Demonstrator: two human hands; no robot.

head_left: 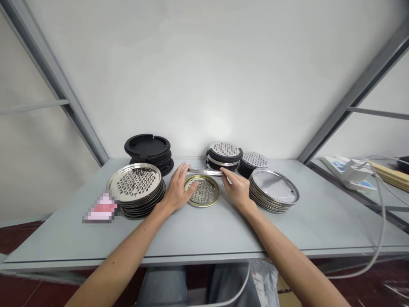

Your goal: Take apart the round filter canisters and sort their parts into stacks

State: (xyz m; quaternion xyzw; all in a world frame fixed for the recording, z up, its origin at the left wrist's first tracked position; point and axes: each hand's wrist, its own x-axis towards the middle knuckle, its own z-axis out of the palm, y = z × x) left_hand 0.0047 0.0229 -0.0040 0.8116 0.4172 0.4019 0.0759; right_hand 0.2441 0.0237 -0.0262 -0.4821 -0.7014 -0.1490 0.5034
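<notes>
A round metal grater plate [205, 172] is raised at the middle of the table and seen almost edge-on. My right hand [237, 187] pinches its right rim. At its left rim is my left hand [179, 186], fingers against the edge and thumb reaching inward below it. Beneath and nearer to me, another round grater plate [204, 192] with a gold-toned rim lies flat, partly covered by my left thumb. Left of my left hand stands a stack of grater plates [136, 185]. Beside my right hand is a stack of smooth silver discs [275, 187].
Black round holders [148, 147] are stacked at the back left. Behind my hands stands a pile of perforated discs with black rings [225, 151], next to another perforated disc [254, 160] on a black base. A white cable [381, 221] hangs at the right.
</notes>
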